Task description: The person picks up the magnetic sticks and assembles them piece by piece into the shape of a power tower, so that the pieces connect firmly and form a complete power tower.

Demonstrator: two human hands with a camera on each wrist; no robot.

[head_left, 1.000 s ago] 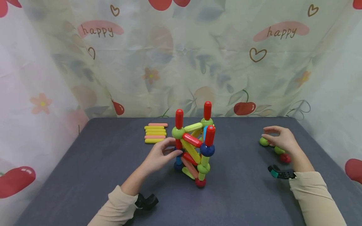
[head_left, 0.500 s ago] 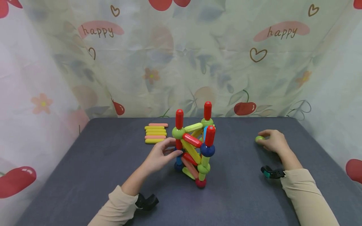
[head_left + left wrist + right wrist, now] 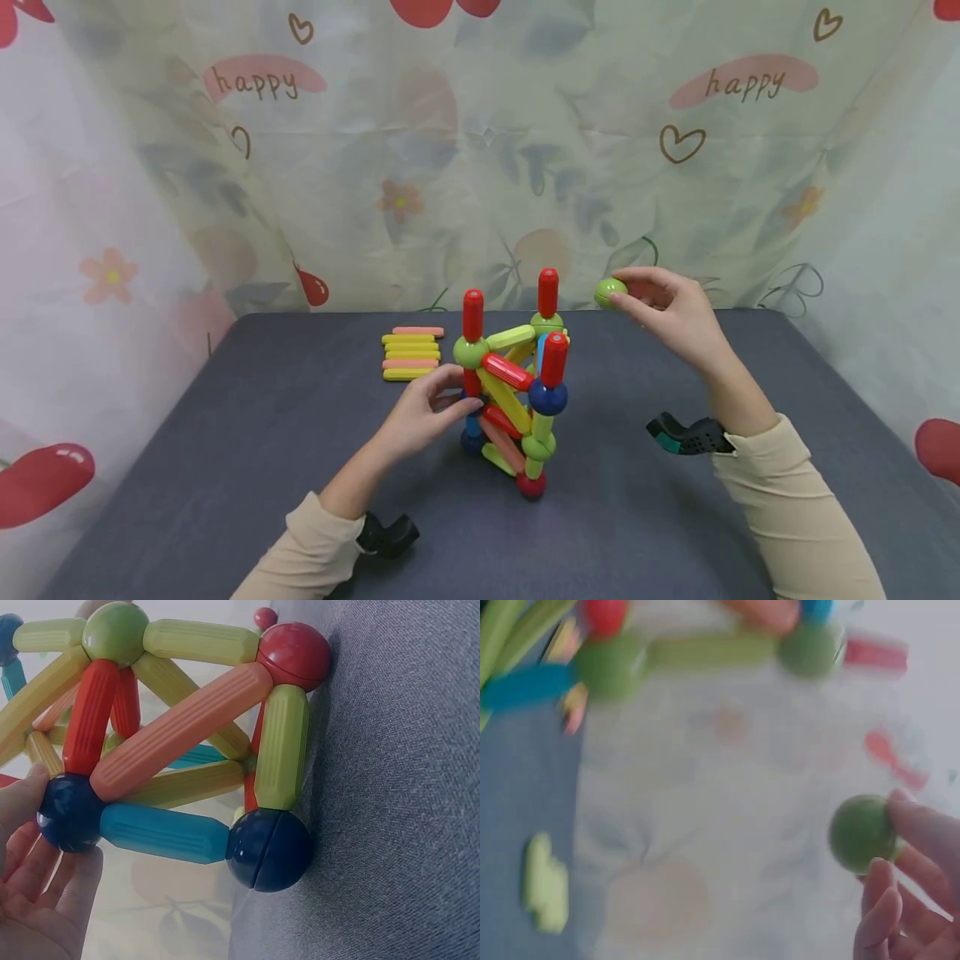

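A tower of coloured rods and balls [image 3: 504, 402] stands mid-table, with three upright red rods on its top. My left hand [image 3: 423, 417] grips its left side. In the left wrist view, that thumb and fingers hold a dark blue ball [image 3: 75, 806] joined to red, salmon and blue rods. Right of the tower and higher than its top balls, my right hand [image 3: 678, 321] pinches a loose green ball [image 3: 611, 293] between thumb and fingertips. The right wrist view shows this green ball [image 3: 861, 834] apart from the tower's green ball [image 3: 810, 651].
Several yellow and pink rods [image 3: 411, 353] lie in a row behind the left hand. Light green rods [image 3: 544, 885] lie on the table in the right wrist view. A printed curtain [image 3: 487, 167] hangs behind the dark tabletop [image 3: 247, 417].
My right hand has picked up a green ball at the table's right side, then lifted it and brought it left toward the tower. The left hand has stayed on the tower.
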